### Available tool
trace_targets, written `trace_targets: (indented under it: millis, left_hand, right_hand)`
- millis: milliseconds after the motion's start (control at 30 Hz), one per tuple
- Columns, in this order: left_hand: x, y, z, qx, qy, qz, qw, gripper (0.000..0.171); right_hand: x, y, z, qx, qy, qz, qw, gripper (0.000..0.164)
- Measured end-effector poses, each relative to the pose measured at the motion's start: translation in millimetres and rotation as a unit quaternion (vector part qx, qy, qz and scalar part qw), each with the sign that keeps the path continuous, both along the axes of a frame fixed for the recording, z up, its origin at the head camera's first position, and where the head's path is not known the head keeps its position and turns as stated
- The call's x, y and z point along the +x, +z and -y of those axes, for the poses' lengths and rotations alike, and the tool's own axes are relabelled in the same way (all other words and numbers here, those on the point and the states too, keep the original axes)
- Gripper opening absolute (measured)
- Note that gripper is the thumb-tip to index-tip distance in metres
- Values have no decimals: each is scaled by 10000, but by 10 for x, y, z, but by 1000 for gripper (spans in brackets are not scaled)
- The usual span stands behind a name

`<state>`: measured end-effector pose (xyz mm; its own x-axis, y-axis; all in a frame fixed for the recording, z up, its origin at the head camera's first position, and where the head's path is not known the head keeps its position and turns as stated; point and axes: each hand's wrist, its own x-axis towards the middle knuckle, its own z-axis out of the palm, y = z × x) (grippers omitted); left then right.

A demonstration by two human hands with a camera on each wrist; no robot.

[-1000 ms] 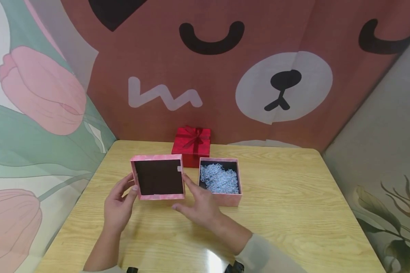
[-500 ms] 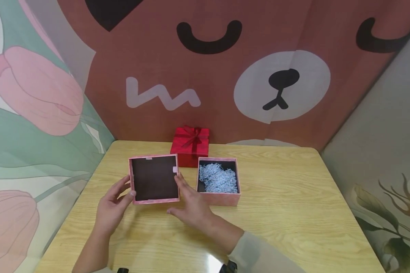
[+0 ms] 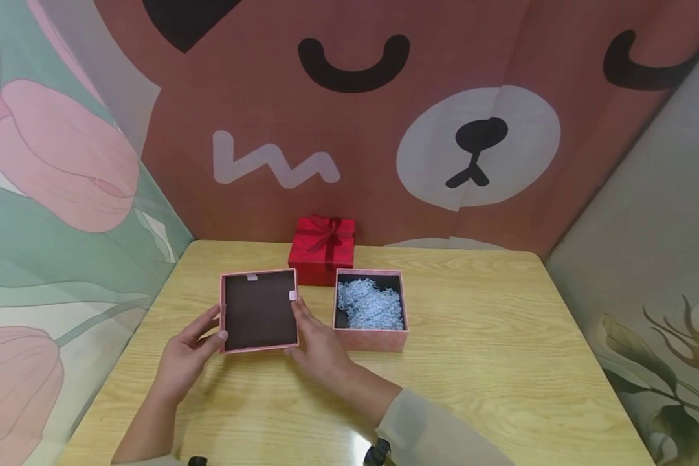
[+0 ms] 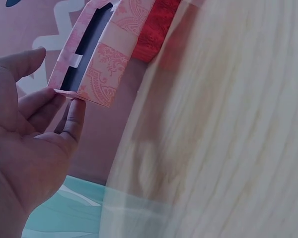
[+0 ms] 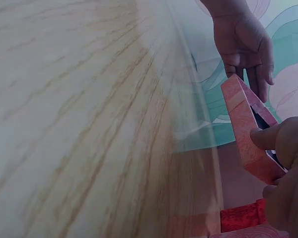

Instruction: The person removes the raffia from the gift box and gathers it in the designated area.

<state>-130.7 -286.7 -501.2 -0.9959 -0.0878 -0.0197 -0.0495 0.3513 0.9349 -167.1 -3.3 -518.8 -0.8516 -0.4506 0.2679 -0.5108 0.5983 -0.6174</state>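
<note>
A pink box lid (image 3: 228, 350) is held up above the table, its dark inside facing the head camera. My right hand (image 3: 326, 356) pinches its right edge, the thumb pressed on it in the right wrist view. At the opposite end, the fingertips of my left hand (image 4: 35, 144) touch the lid from behind and below. The left thumb stands off from the lid in the left wrist view. To the right sits the matching pink box base (image 3: 369, 341), uncovered, with blue shredded paper (image 3: 374, 307) inside.
Behind the lid and base stands a red gift box (image 3: 321, 254) with a ribbon bow. Everything rests on a wooden table (image 3: 489, 362). A wall hanging with a bear face (image 3: 256, 213) rises at the back edge, and patterned sheets flank both sides.
The lid has shifted slightly left and tilted, so its inside now faces the camera more squarely. Both hands moved left with it; the right thumb came in to the lid's lower right corner.
</note>
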Motion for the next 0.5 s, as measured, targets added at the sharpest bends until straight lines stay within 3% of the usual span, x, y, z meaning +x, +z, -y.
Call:
trace_targets:
  millis: [267,500]
  left_hand:
    - [-83,-88,80,-303,-58,235,9992,64]
    - [-125,-146,115,-588,-46,697,9958,64]
  right_hand:
    - [-64,-72,108,256,-148,421,9987,91]
    - [-105,-105,163,511,-81,568,9970,90]
